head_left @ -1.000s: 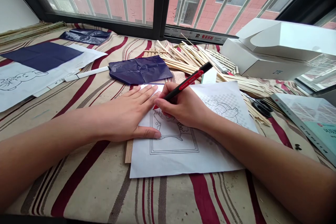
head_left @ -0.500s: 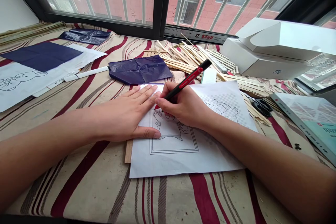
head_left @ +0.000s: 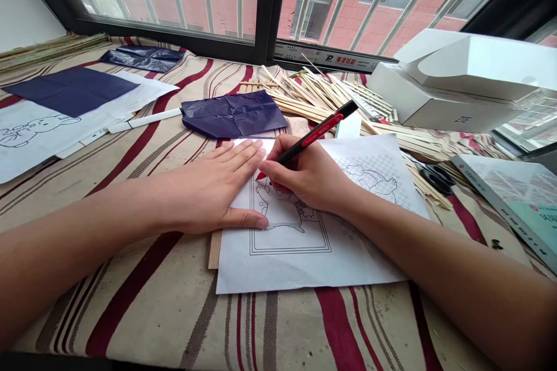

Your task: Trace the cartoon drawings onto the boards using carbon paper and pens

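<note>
Head view: we grip a red-and-black pen [head_left: 315, 132] in our right hand [head_left: 308, 177], its tip on a line-drawing sheet [head_left: 304, 261]. Our left hand [head_left: 209, 188] lies spread flat, pinning the sheet; if that pressure eases, the sheet could slip off the wooden strip [head_left: 214, 249] and skew our line.

Your pen [head_left: 315, 132] is red and black, and the sheet [head_left: 300, 264] under it is white with black line drawings and a grey checked patch. Your cloth [head_left: 130, 295] is cream with dark red and brown stripes; the crumpled paper [head_left: 232, 116] at upper centre is dark blue.
</note>
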Demonstrator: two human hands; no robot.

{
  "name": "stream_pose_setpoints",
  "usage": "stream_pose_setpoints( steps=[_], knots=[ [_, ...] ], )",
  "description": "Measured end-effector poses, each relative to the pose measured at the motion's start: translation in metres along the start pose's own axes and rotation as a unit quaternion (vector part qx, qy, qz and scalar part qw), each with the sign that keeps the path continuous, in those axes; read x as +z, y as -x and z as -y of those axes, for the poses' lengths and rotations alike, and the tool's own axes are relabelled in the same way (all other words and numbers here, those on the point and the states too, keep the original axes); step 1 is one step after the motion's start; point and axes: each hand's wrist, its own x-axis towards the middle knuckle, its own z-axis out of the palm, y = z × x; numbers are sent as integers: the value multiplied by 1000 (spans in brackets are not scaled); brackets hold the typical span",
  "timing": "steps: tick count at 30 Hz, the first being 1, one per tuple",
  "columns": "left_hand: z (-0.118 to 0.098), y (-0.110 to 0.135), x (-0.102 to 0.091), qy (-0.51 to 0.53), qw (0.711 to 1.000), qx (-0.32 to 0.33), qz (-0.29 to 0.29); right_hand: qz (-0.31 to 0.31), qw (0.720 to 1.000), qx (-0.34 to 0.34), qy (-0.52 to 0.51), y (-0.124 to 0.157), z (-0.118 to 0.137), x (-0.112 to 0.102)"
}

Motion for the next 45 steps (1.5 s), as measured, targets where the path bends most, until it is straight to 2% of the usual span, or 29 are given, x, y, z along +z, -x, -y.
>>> stream_pose_setpoints(
  steps=[10, 19, 45],
  knots=[
    [2, 0, 2, -1, 1000, -6, -8, 1, 999, -26, 19, -1, -3, 1],
    [2, -1, 3, -4, 1000, -6, -10, -3, 999, -23, 43, -1, -1, 1],
    [2, 0, 3, 11, 1000, -7, -9, 9, 1000, 1, 28, 2, 2, 0]
  ],
)
